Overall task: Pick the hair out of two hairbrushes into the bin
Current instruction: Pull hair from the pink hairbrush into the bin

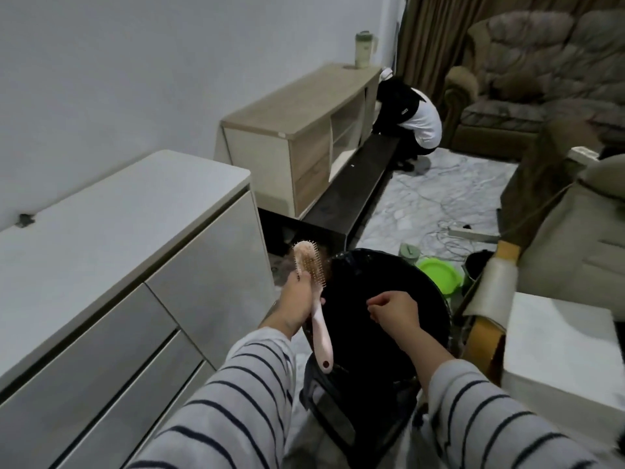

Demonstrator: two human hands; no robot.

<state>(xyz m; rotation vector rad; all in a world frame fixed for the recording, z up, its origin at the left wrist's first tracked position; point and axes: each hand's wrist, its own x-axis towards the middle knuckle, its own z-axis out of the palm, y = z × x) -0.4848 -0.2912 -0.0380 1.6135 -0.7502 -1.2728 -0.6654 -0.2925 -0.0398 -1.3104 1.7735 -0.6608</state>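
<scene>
My left hand [297,297] grips a pink hairbrush [313,289] by the neck, bristles facing right, at the left rim of a black bin [429,299] lined with a black bag. Wisps of hair cling to the bristles near the brush head. My right hand [394,311] hovers over the bin's opening with fingers curled and fingertips pinched together; whether hair is between them is too fine to tell. Only one hairbrush is in view.
A white drawer unit [118,252] stands to the left and a white block [561,346] to the right. A green lid [439,274], cables and a power strip lie on the floor beyond the bin. A person [412,120] crouches by a wooden cabinet [297,130]. Sofas fill the far right.
</scene>
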